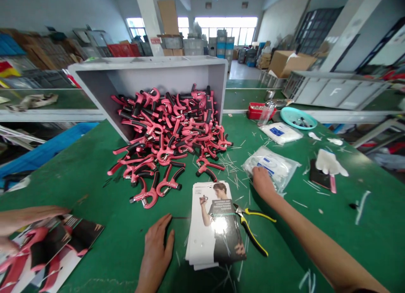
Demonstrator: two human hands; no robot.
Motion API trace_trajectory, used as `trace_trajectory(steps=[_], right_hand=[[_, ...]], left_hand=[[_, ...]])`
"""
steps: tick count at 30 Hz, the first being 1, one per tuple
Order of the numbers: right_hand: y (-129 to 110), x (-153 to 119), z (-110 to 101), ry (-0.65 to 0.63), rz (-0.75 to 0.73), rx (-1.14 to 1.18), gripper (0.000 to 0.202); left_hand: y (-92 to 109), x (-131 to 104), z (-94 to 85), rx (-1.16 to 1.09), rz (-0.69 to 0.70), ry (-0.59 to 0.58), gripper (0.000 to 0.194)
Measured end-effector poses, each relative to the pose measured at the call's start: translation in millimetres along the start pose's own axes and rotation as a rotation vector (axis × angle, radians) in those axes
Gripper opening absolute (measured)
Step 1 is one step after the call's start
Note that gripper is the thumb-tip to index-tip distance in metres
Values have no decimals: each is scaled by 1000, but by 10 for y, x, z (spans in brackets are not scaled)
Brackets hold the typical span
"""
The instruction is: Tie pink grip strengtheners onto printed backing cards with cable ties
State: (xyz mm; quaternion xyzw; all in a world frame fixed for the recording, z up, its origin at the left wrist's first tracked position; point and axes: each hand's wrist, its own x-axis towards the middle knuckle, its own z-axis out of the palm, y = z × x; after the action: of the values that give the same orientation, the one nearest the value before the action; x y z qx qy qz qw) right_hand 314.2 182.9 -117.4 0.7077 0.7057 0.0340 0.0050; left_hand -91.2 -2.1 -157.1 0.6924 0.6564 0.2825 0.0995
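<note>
Flat on the green table rests my left hand (156, 250), fingers apart and holding nothing, just left of a stack of printed cards (202, 225). My right hand (263, 181) reaches onto a clear plastic bag (281, 168) with white contents; its fingertips are bent over the bag's left side, and what they pinch, if anything, is hidden. Yellow-handled cutters (249, 229) lie beside the cards. Beyond the cards, many red and black hand grips (171, 137) spill from a tipped grey bin (145, 63).
At the left edge, another person's hands (34, 219) hold cards with red grips. A second bag (280, 133), a red box (256, 110), a turquoise tray (297, 118) and a white glove (329, 162) lie right. Thin white strips are scattered about.
</note>
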Motion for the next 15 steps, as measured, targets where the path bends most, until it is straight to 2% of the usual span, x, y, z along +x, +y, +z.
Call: trace_trajectory(steps=[3, 6, 8, 11, 15], right_hand=[[-22, 238, -59, -28, -54, 27, 26], [39, 564, -154, -94, -49, 34, 35], [53, 684, -202, -139, -41, 33, 34], [13, 640, -236, -168, -26, 26, 33], [-74, 318, -272, -128, -47, 34, 32]], left_hand=[[13, 2, -11, -9, 1, 11, 42], [28, 2, -15, -16, 0, 16, 42], [24, -1, -9, -14, 0, 17, 42], [-4, -9, 12, 2, 12, 25, 42], [-29, -13, 26, 10, 31, 12, 42]])
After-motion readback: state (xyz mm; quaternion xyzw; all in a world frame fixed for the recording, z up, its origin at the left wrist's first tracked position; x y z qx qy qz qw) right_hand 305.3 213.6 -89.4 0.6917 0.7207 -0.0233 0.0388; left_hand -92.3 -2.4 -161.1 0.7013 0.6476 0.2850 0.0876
